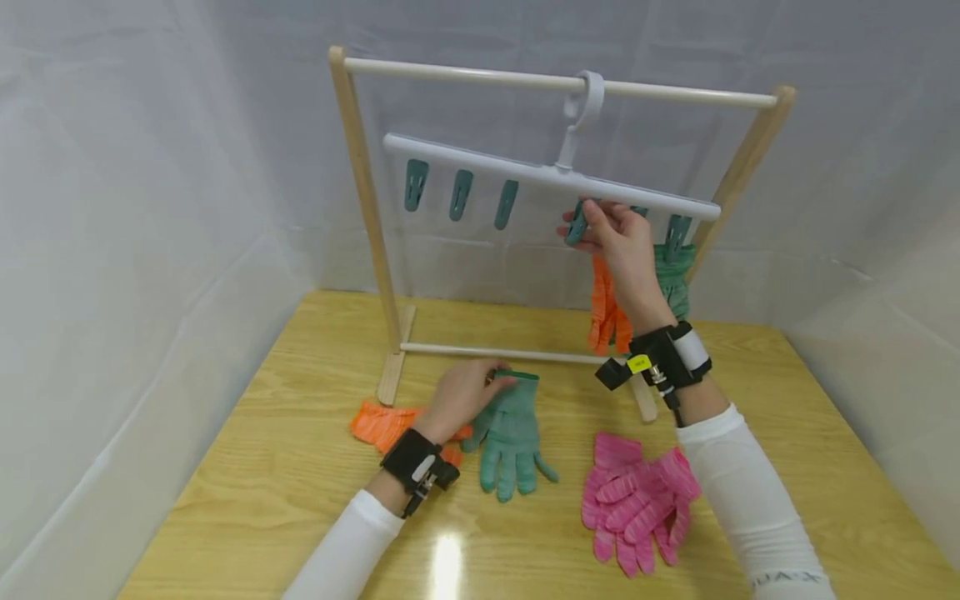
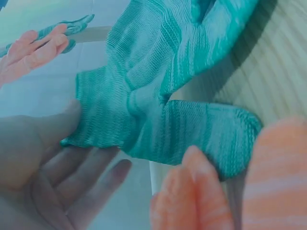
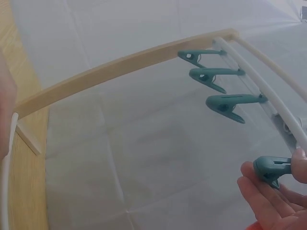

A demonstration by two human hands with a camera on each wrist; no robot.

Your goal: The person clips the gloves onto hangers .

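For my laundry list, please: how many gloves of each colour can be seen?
Orange gloves: 2, one hanging, one on table
Green gloves: 2, one hanging, one on table
Pink gloves: 2, overlapping
Total: 6

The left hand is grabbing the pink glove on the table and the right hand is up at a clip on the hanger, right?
Not quite. The left hand is grabbing the green glove, not the pink gloves, which lie untouched; the head view shows it. The right hand is indeed up at a clip on the hanger.
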